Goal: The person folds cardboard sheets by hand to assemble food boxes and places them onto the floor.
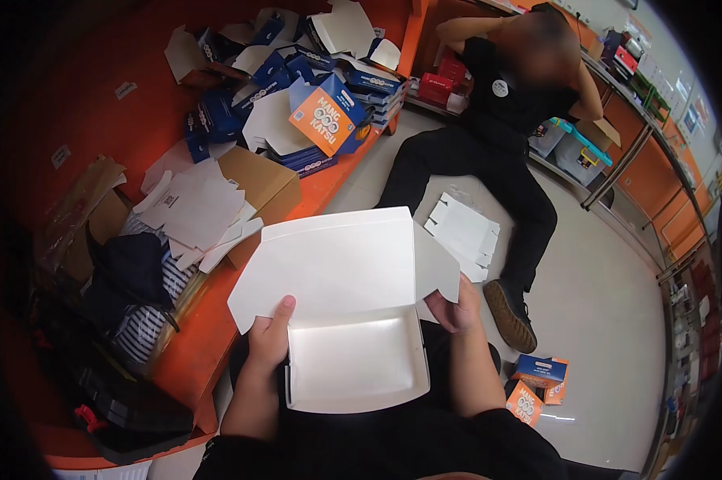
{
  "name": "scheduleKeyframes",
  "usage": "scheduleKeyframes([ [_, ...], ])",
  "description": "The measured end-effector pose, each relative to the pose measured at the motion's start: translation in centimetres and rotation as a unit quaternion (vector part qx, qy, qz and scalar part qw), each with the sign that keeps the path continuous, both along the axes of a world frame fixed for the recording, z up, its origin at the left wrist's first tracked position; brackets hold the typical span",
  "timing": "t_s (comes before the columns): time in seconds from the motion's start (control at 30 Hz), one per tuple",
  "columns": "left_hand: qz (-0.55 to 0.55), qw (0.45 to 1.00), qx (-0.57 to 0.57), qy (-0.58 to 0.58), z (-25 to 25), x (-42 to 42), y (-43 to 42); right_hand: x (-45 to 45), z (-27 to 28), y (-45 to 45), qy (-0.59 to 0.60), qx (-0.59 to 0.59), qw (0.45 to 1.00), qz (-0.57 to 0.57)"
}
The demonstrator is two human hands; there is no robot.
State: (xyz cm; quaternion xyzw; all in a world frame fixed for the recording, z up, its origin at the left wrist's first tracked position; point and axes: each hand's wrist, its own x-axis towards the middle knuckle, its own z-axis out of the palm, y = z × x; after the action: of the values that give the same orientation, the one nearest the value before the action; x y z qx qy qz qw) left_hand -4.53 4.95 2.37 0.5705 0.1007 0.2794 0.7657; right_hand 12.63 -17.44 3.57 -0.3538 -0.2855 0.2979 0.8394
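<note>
Black clothing of the wearer is nearest the camera, at the bottom of the view. White carton: located directly above the lap, tray portion toward the wearer, lid panel raised beyond it. Interior faces upward. Left hand: closed on the carton's left side, thumb on the inner face, remaining fingers hidden behind. Right hand: curled around the right side flap, fingers partly concealed.

Left side: orange worktop. Far section carries a heap of blue cartons, including one with an orange printed panel. Nearer section carries a brown box, with flat white pieces lying over it, beside a striped item.

Floor: a white flat sheet lies between the legs of a seated person, whose arms are raised to the head. Blue-and-orange cartons lie near the wearer's right arm.
</note>
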Motion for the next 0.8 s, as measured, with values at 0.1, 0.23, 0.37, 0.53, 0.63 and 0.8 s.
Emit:
scheduleKeyframes([
  [0.1,-0.033,0.999,0.006,0.027,-0.5,0.1,-0.2,0.0,-1.2,0.3,0.098,0.014,0.993,0.065],
  [0.23,-0.043,0.993,0.05,0.099,-0.5,0.3,-1.2,-0.8,-0.9,0.1,-0.045,-0.038,0.99,0.131],
  [0.37,-0.04,0.984,0.163,0.055,-2.0,0.3,-1.4,-1.3,0.4,1.3,0.006,-0.277,0.961,-0.026],
  [0.53,-0.13,0.97,0.061,-0.196,-1.7,0.1,-1.6,-1.5,-1.3,1.4,0.037,-0.26,0.962,-0.069],
  [0.63,-0.196,0.941,-0.036,-0.274,-0.1,-0.5,-0.8,-1.6,-1.0,1.2,0.039,-0.252,0.962,-0.1],
  [0.8,-0.099,0.97,0.073,-0.212,1.3,-0.7,-0.9,-2.3,-0.2,1.3,-0.025,-0.222,0.971,-0.079],
])
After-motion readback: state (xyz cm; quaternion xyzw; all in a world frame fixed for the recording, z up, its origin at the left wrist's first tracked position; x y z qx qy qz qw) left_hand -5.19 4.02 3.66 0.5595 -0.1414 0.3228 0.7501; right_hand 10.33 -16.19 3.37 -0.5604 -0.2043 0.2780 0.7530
